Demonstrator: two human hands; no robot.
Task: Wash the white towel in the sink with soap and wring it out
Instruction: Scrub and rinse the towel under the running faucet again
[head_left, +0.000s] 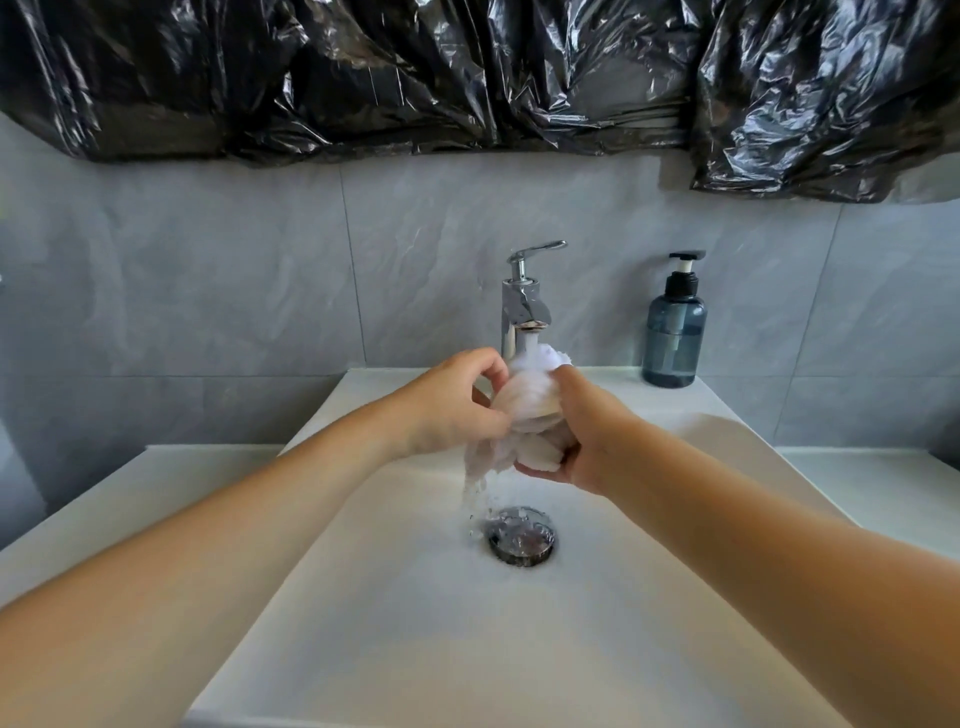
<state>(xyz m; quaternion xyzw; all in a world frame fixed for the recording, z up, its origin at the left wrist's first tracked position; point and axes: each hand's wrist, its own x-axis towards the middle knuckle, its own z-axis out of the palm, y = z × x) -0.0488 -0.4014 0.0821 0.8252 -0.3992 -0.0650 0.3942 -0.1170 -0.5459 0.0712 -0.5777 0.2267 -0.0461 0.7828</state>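
Towel (527, 410), bunched and wet, held over the sink (415, 623) directly under the tap (522, 306), at 12 o'clock from the drain (521, 538). Left hand (457, 400) pinches its left side with curled fingers; right hand (582, 431) clenches round its lower right. Water runs off the towel toward the drain. Soap bottle (674, 332) stands at 2 o'clock, on the sink's back ledge.

no readable text, soap bottle (674, 332) unlabelled, faucet (523, 301) unmarked
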